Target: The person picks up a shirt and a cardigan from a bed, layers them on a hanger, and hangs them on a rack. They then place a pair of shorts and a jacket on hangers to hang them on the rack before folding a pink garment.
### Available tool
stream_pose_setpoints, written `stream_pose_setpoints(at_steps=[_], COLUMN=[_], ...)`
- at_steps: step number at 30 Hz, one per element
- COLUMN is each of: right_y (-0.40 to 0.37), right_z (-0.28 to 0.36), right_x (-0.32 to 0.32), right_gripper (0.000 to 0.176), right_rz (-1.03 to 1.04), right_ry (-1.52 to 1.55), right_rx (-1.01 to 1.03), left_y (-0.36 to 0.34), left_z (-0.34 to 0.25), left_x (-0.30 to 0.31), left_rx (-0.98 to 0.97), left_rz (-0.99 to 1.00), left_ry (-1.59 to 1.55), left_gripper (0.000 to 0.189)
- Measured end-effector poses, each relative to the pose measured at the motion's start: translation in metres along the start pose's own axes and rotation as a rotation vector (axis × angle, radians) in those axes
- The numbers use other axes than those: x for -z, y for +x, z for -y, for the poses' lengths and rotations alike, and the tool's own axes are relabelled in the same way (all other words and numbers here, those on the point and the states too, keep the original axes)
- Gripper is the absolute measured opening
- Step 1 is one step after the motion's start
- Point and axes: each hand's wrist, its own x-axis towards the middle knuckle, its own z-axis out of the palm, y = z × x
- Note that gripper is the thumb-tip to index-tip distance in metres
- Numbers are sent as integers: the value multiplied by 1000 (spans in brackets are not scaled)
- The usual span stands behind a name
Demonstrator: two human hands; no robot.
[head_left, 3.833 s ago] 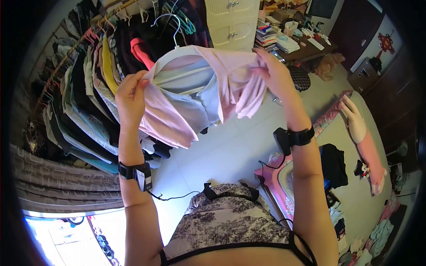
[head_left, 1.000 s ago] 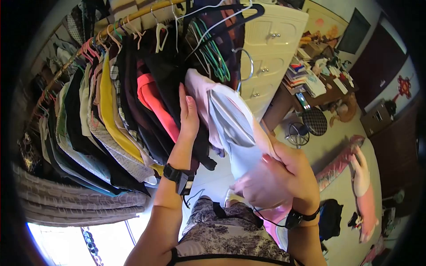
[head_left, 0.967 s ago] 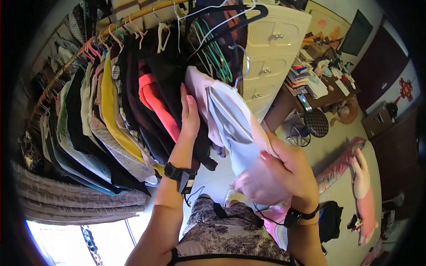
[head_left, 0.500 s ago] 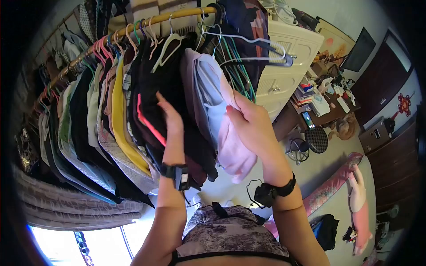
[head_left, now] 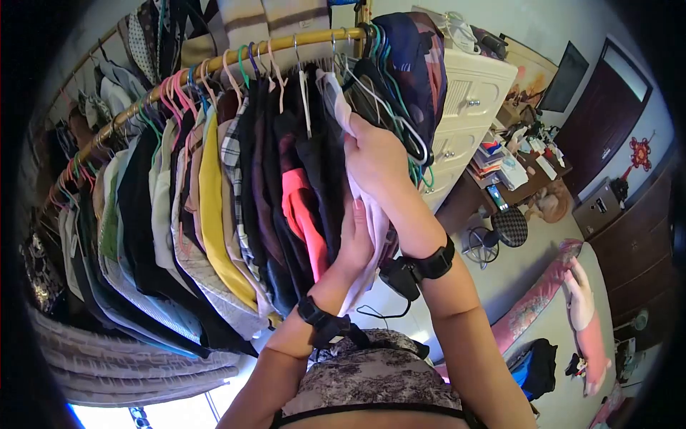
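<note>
A pale pink-lavender garment [head_left: 366, 277] hangs near the right end of the wooden rail, among dark clothes. My right hand [head_left: 376, 163] is closed around its upper edge, with the fingers bent over the cloth. Lower down, my left hand [head_left: 355, 239] rests against the same garment, fingers pointing up and mostly straight; part of them is hidden by the cloth. Just left hangs a black garment with a bright coral-pink part [head_left: 304, 214]. A white hanger [head_left: 306, 104] shows edge-on above the dark clothes.
The wooden rail [head_left: 314, 37] carries many clothes, including a yellow garment [head_left: 212, 214]. Right of my hands are spare hangers [head_left: 421, 146] and a cream cabinet [head_left: 471, 104]. Farther right stand a cluttered desk [head_left: 532, 161] and a checked stool [head_left: 509, 227].
My right hand has carried the pale garment leftward, closer among the hanging clothes. My left hand has moved right, from the dark clothes onto the pale garment. The white hanger has turned edge-on.
</note>
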Motion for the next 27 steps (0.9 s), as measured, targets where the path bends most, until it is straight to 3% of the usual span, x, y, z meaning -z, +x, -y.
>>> stream_pose_setpoints(at_steps=[6,10,11,15,17,18,20,24,25,27], right_y=[33,49,47,30,20,13,0,-22,-28,-39], right_z=[14,23,20,14,25,21,7,-21,-28,-39], right_x=[-3,-6,-12,-19,-4,-3,1,9,10,12], right_gripper=[25,27,28,35,41,42,44,36,24,24], right_rz=[-116,-8,21,159,202,130,-19,-130,-156,-182], right_ry=[-54,-56,-84,-124,-130,-96,-34,235,277,291], right_rx=[80,57,61,-59,-122,-59,68,119,126,124], left_y=[9,3,-3,-7,-7,-6,-4,-5,-5,-7], left_z=[9,7,6,10,19,15,5,-19,-20,-31], left_x=[11,17,27,16,24,26,21,8,4,-1], left_rx=[-32,37,120,124,111,105,-34,-236,-363,-593], left_rz=[23,92,149,35,51,61,32,35,32,77], left_ry=[-142,-189,-16,-294,-156,-87,122,404,519,784], left_gripper=[64,65,63,60,59,59,60,66,66,68])
